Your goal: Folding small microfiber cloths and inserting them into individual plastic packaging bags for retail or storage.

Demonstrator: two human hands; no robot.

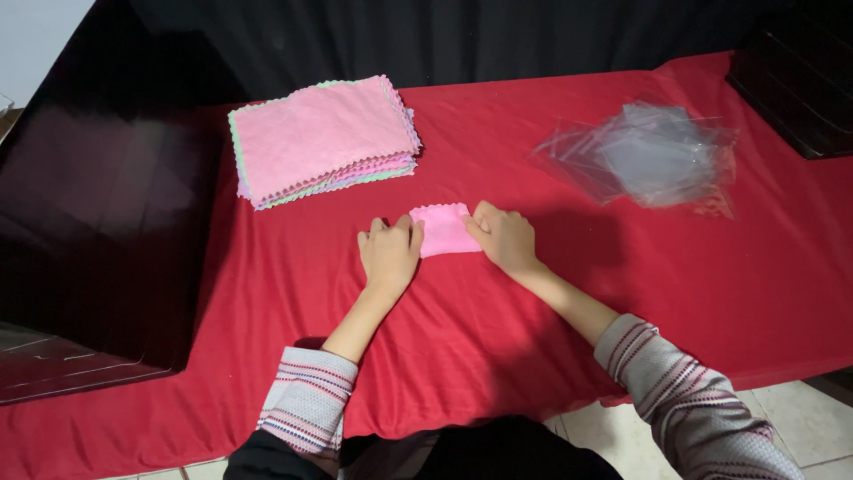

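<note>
A small folded pink cloth (443, 229) is pressed flat on the red tablecloth (498, 338), near the middle of the table. It is held between both hands: the left hand (389, 256) is laid palm down at the cloth's left edge, its fingers close together and its fingertips touching the fabric, while the right hand (504, 237) is set at the right edge with the fingers curled loosely over that side. Neither hand is closed into a fist; both are pressed on the cloth rather than lifted. Striped grey sleeves (306, 400) are seen at the near edge. Farther away and to the left, a stack of pink cloths (322, 140) with zigzag edges is placed, with green and lilac layers showing along its sides. To the far right, a loose heap of clear plastic bags (653, 156) is spread on the tablecloth, well apart from the hands. A dark box (800, 80) is set at the far right corner.
</note>
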